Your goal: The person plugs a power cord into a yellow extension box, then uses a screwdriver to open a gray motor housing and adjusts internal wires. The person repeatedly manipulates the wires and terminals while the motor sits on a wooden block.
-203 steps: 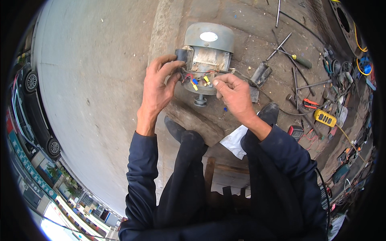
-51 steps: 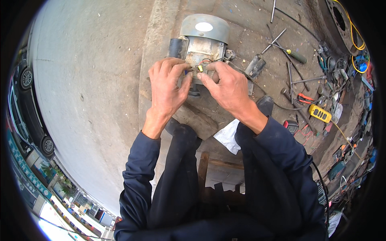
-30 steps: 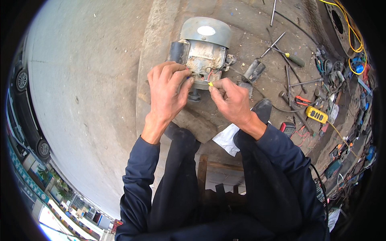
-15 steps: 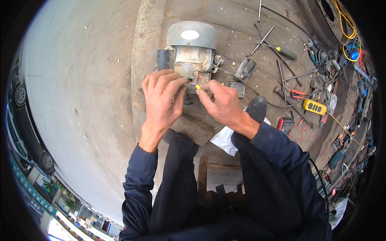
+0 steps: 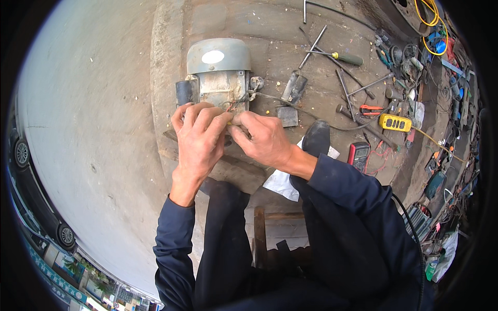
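Note:
An electric motor (image 5: 219,56) with a rounded grey end cover stands on the ground before me. A black cylinder (image 5: 184,92) is fixed on its left side, and thin reddish wires (image 5: 226,105) come up out of its near part. My left hand (image 5: 199,139) and my right hand (image 5: 268,141) meet over that near end, fingertips touching. Between thumb and forefinger my right hand pinches a small yellow piece (image 5: 230,123), mostly covered now. The left fingers are closed too, but what they hold is hidden behind them.
To the right lie a screwdriver (image 5: 348,58), T-handled wrenches (image 5: 371,84), a hammer (image 5: 363,124), orange-handled pliers (image 5: 371,110), a yellow power strip (image 5: 395,123) and a red multimeter (image 5: 358,155). A dark cable (image 5: 316,118) runs from the motor. White cloth (image 5: 282,184) lies by my shoe.
My fingertips have come together, so the yellow piece shows less. The whole view has shifted, placing the motor and tools further left in the picture.

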`<action>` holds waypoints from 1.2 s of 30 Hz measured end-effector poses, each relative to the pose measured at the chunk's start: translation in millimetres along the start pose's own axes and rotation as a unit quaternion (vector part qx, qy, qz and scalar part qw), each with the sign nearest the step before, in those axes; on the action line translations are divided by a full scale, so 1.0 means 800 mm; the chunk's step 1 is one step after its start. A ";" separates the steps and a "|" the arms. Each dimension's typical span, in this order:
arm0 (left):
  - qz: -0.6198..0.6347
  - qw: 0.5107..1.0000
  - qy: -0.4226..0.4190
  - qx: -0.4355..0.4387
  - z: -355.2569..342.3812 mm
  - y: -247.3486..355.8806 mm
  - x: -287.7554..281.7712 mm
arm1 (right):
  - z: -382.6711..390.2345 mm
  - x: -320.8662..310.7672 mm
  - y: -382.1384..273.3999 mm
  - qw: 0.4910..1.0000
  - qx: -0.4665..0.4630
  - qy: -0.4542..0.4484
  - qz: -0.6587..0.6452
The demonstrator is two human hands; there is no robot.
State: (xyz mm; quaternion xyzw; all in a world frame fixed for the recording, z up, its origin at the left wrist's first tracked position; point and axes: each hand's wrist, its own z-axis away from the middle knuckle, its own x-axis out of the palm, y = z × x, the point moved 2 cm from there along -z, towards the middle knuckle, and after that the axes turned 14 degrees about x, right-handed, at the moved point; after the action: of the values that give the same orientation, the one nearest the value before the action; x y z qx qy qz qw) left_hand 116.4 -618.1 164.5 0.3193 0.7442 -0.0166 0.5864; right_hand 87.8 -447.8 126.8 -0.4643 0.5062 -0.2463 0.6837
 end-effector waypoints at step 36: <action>0.049 0.991 0.031 -0.118 0.017 -0.020 -0.002 | -0.012 -0.029 0.026 0.994 0.112 0.008 -0.010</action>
State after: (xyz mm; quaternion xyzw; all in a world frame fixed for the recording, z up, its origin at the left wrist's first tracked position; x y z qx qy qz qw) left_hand 120.4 -637.1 155.6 0.2845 0.7420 0.1095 0.5970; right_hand 67.4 -423.4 118.7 -0.3877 0.4761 -0.3123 0.7249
